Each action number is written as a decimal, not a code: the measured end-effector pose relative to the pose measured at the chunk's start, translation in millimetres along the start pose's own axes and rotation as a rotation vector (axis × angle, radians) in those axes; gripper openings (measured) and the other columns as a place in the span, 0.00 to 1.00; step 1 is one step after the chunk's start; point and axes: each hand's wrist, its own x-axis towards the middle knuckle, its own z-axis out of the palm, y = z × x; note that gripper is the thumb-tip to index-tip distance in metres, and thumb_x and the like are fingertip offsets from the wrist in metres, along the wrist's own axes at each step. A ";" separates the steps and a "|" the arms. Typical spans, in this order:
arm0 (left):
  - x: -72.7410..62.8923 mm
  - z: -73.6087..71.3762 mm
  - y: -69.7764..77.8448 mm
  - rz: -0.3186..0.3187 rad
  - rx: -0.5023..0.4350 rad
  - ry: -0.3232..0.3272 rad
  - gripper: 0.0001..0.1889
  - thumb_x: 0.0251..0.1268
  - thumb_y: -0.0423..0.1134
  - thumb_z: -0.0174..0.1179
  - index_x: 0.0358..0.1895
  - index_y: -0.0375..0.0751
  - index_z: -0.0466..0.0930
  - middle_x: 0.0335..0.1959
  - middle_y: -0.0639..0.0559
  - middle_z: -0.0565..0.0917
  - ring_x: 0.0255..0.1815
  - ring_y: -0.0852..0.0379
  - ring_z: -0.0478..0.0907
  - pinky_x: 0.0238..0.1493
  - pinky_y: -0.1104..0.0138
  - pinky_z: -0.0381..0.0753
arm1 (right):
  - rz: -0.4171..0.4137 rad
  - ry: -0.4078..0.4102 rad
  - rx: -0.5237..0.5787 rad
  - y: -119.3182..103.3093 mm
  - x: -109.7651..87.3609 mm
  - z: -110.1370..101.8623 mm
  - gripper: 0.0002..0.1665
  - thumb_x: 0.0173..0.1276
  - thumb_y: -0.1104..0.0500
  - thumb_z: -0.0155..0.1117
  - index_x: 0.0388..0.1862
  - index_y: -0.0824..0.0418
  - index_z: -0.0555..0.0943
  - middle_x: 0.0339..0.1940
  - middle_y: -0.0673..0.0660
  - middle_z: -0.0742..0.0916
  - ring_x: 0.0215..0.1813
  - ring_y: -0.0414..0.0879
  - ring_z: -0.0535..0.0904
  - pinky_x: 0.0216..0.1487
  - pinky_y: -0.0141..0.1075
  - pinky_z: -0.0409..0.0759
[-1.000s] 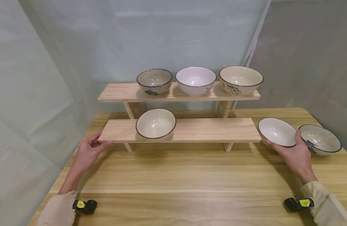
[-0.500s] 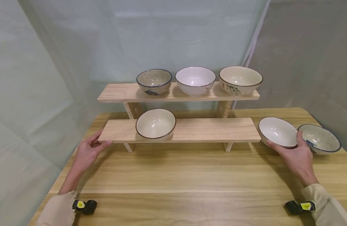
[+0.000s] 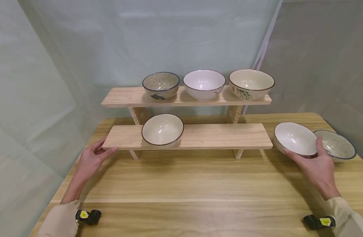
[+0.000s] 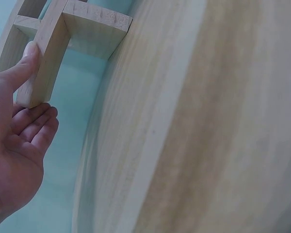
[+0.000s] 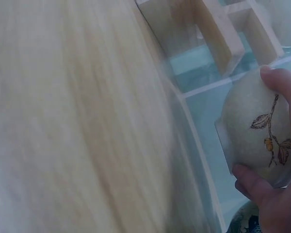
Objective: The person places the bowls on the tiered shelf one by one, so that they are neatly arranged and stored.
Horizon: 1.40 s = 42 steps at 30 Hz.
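My right hand (image 3: pixel 317 168) grips a white bowl (image 3: pixel 295 138) with a dark rim, thumb on its near left side and fingers on its right. In the right wrist view this bowl (image 5: pixel 254 126) shows a branch with brown leaves, and its foot appears off the table. Just behind it to the right sits a speckled bowl (image 3: pixel 339 146) with a blue rim, partly covered. At the left end of the two-tier wooden stand, my left hand (image 3: pixel 92 161) pinches the lower board (image 3: pixel 223 135). The left wrist view shows the thumb on the board (image 4: pixel 43 63) and the fingers curled by its end.
A cream bowl (image 3: pixel 162 130) stands on the lower board, left of centre. Along the upper board (image 3: pixel 122 96) stand a speckled bowl (image 3: pixel 160 85), a white bowl (image 3: pixel 204 85) and a cream bowl (image 3: pixel 251 84) with green plant drawings. Pale cloth (image 3: pixel 175 39) hangs behind the wooden table (image 3: pixel 181 191).
The right hand has moved slightly right with the white bowl, away from the stand's end, covering more of the speckled bowl. My left hand keeps its place on the board.
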 end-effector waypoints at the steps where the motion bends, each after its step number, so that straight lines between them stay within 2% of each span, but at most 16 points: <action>1: -0.2 -0.1 0.0 -0.001 -0.001 0.001 0.38 0.75 0.41 0.65 0.77 0.22 0.59 0.67 0.22 0.71 0.47 0.83 0.72 0.43 0.83 0.76 | -0.004 0.001 0.006 -0.2 -0.4 -0.8 0.66 0.69 0.49 0.74 0.85 0.59 0.35 0.84 0.68 0.46 0.79 0.66 0.51 0.75 0.29 0.51; 4: -0.5 -0.2 -0.2 -0.004 -0.003 0.005 0.38 0.75 0.41 0.65 0.77 0.22 0.59 0.67 0.22 0.71 0.47 0.83 0.72 0.42 0.83 0.76 | -0.009 0.004 0.016 -1.7 -1.8 -2.5 0.65 0.69 0.51 0.74 0.85 0.58 0.36 0.85 0.67 0.45 0.80 0.65 0.50 0.73 0.26 0.51; 8: -0.9 -0.3 -0.1 -0.004 -0.007 0.009 0.38 0.75 0.41 0.66 0.77 0.22 0.59 0.67 0.22 0.71 0.46 0.84 0.72 0.42 0.83 0.76 | -0.014 0.016 0.003 -6.5 -4.6 -3.9 0.65 0.68 0.51 0.74 0.85 0.57 0.37 0.85 0.67 0.46 0.80 0.65 0.50 0.73 0.28 0.50; 13: -1.2 -0.5 -0.2 0.002 -0.003 0.010 0.38 0.75 0.41 0.66 0.77 0.21 0.59 0.66 0.21 0.72 0.46 0.84 0.72 0.42 0.83 0.76 | -0.038 0.037 0.016 -15.3 -6.9 -3.6 0.65 0.67 0.54 0.76 0.86 0.55 0.39 0.85 0.67 0.49 0.77 0.63 0.56 0.59 0.14 0.57; 15: -1.0 -0.7 -0.9 0.005 -0.001 0.006 0.38 0.75 0.41 0.65 0.77 0.21 0.59 0.67 0.21 0.71 0.46 0.84 0.72 0.42 0.83 0.76 | -0.047 0.038 0.028 -19.0 -8.1 -3.1 0.65 0.66 0.56 0.76 0.86 0.54 0.39 0.85 0.66 0.49 0.76 0.63 0.59 0.53 0.11 0.61; 19: -0.3 -1.3 -1.6 0.007 -0.004 -0.002 0.38 0.75 0.41 0.65 0.77 0.21 0.58 0.67 0.21 0.70 0.47 0.83 0.72 0.43 0.83 0.76 | -0.065 0.031 0.046 -25.9 -10.9 -2.3 0.65 0.66 0.58 0.77 0.86 0.52 0.40 0.85 0.67 0.49 0.73 0.63 0.63 0.49 0.13 0.67; 30: 0.1 -1.5 0.7 0.001 -0.011 -0.011 0.39 0.75 0.41 0.65 0.78 0.23 0.58 0.69 0.22 0.70 0.48 0.84 0.71 0.43 0.83 0.76 | -0.148 0.013 0.107 -47.6 -18.0 0.4 0.65 0.64 0.65 0.77 0.86 0.52 0.44 0.85 0.65 0.50 0.65 0.38 0.72 0.48 0.15 0.71; 33: 0.5 -1.4 -0.1 0.007 -0.009 -0.013 0.39 0.75 0.41 0.65 0.78 0.23 0.58 0.69 0.22 0.70 0.48 0.84 0.72 0.43 0.83 0.76 | -0.177 -0.005 0.120 -53.9 -19.9 4.1 0.65 0.63 0.67 0.78 0.87 0.52 0.45 0.86 0.63 0.50 0.65 0.39 0.73 0.49 0.16 0.72; 39: 0.0 -1.2 -0.4 0.010 -0.009 -0.013 0.39 0.75 0.41 0.65 0.77 0.22 0.57 0.68 0.22 0.70 0.48 0.84 0.72 0.42 0.83 0.76 | -0.238 -0.050 0.132 -67.4 -22.7 15.6 0.67 0.61 0.67 0.79 0.86 0.49 0.45 0.86 0.60 0.49 0.68 0.56 0.72 0.49 0.17 0.73; 42: -0.3 -0.6 -0.4 0.005 -0.010 -0.016 0.39 0.75 0.41 0.65 0.78 0.22 0.58 0.68 0.22 0.70 0.48 0.84 0.72 0.43 0.83 0.76 | -0.263 -0.072 0.139 -73.1 -24.0 22.4 0.67 0.60 0.67 0.80 0.86 0.50 0.46 0.86 0.63 0.51 0.65 0.51 0.75 0.48 0.18 0.75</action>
